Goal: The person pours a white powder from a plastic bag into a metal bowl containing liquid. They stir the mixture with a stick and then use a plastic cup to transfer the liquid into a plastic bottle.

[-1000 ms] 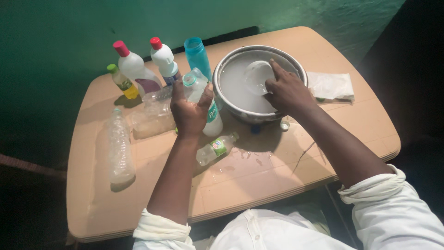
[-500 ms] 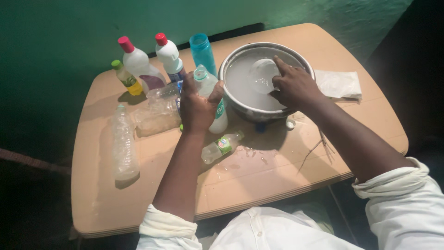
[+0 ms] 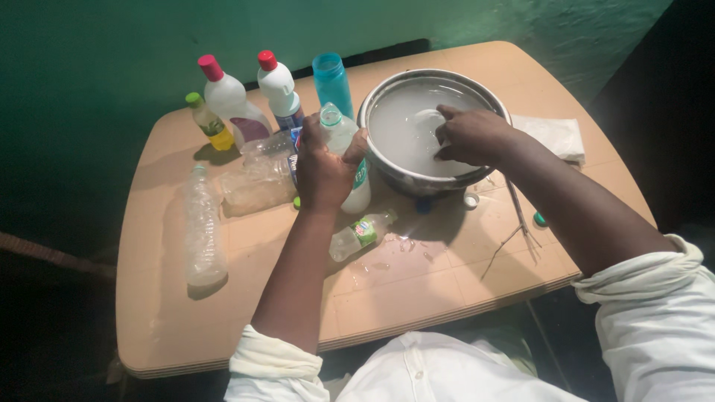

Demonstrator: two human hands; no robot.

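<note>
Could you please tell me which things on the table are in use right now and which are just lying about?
In use:
left hand gripping open bottle
right hand dipping clear cup in basin

Lying about:
blue bottle
two red-capped bottles
yellow bottle
small bottle
cloth

this is looking like a plain home corner: a tan plastic surface is sitting against a rough green wall in dim light, carrying a metal basin of cloudy water, red-capped cleaner bottles, empty clear bottles and a cloth, all household washing things.
</note>
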